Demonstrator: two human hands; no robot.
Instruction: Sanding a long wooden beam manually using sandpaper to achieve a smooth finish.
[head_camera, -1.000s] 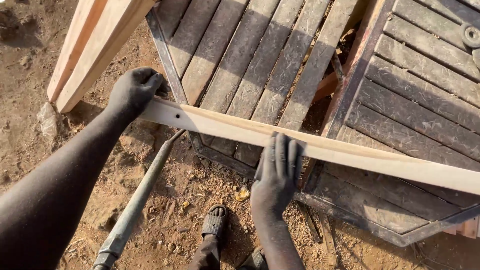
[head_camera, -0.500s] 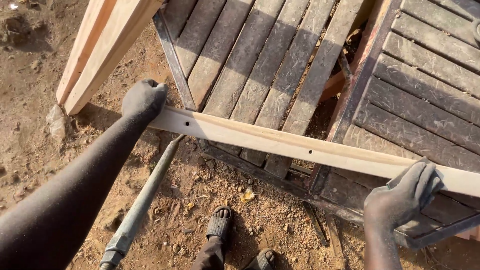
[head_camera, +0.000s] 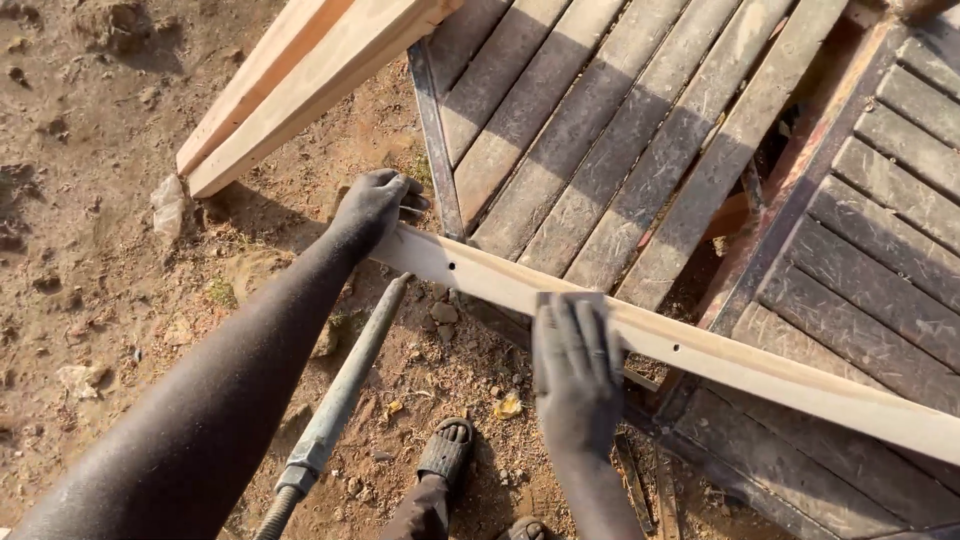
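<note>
Under both hands' grip (left (head_camera: 375, 203), right (head_camera: 575, 365)) lies the wooden strip (head_camera: 700, 350).

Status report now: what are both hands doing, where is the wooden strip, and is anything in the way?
Left hand grips wooden strip end. Right hand flat on strip middle. Strip lies across slatted panels. Metal pipe on ground below.

I see a long, pale wooden slat (head_camera: 700, 350) lying diagonally from upper left down to lower right, across dark slatted panels. Small holes dot its face. Its left end is gripped, its middle pressed flat.
</note>
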